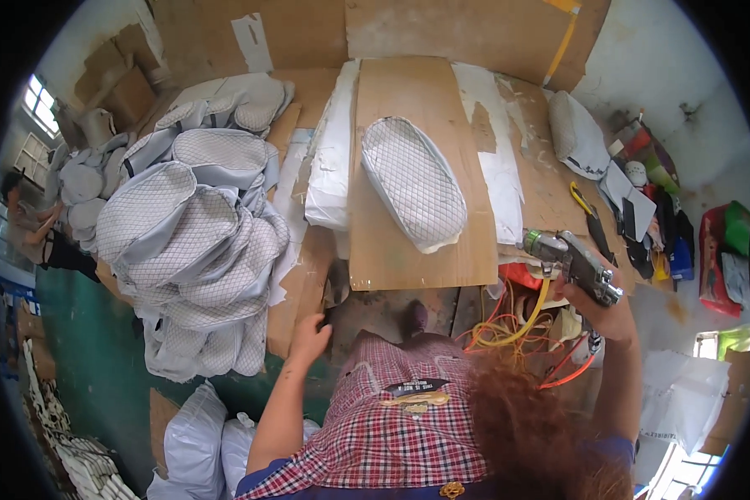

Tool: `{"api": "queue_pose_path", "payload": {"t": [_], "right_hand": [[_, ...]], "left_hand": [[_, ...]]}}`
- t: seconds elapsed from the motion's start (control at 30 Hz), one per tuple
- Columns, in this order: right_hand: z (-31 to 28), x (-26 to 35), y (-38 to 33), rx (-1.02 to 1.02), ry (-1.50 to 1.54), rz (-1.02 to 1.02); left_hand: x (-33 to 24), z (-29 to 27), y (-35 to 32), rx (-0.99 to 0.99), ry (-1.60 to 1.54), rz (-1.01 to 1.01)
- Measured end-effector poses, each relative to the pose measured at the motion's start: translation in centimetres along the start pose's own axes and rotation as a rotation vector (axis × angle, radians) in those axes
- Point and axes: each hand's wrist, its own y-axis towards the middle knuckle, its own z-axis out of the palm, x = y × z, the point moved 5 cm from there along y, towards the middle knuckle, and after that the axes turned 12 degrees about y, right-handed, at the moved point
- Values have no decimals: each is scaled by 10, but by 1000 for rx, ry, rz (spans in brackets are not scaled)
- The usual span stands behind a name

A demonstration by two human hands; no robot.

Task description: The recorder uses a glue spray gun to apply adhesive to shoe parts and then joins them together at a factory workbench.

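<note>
Spray gun, metal, held in right hand at the right edge of the work surface; fingers wrapped around the grip, nozzle pointing left toward the board. Yellow hose runs down from the gun's underside into a tangle of orange and yellow lines below the table edge. Left hand low at the near-left corner of the bench, fingers curled loosely against the edge by a dark object; whether it grips anything, cannot tell. Between the hands, further out: plywood board lying flat, long axis away from the person. On it, one quilted grey pad, oval, diamond-stitched, set diagonally, near end just short of the board's front edge. White foam sheets project from under the board on both sides. Left of the bench: large heap of matching quilted grey pads, overlapping, spilling toward the green floor. Right of the board: one grey pad lying apart on cardboard, then yellow-handled tool, and assorted clutter along the wall. White bags at lower left. Person wears a red checked apron.
</note>
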Motion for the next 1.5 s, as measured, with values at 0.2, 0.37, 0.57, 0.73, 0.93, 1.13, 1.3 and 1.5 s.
{"api": "queue_pose_path", "payload": {"t": [0.2,0.37,0.57,0.73,0.93,1.13,1.3,1.5], "right_hand": [[-5,10,-28,-206,-89,36],[6,14,-67,-160,3,-6],[2,19,-109,-299,-31,36],[5,30,-129,-253,-31,116],[-6,39,-135,-336,-109,190],[6,40,-107,-149,11,133],[-38,30,-88,-266,0,121],[-59,14,-53,-26,26,109]], "left_hand": [[77,14,-43,98,-8,-316],[106,63,-57,187,-135,-439],[74,58,-62,253,-234,-519],[69,60,-56,305,-268,-556],[68,61,-45,349,-385,-672],[32,50,-19,233,-456,-668],[-80,53,33,223,-902,-544],[-218,80,99,192,-1354,-443]]}}
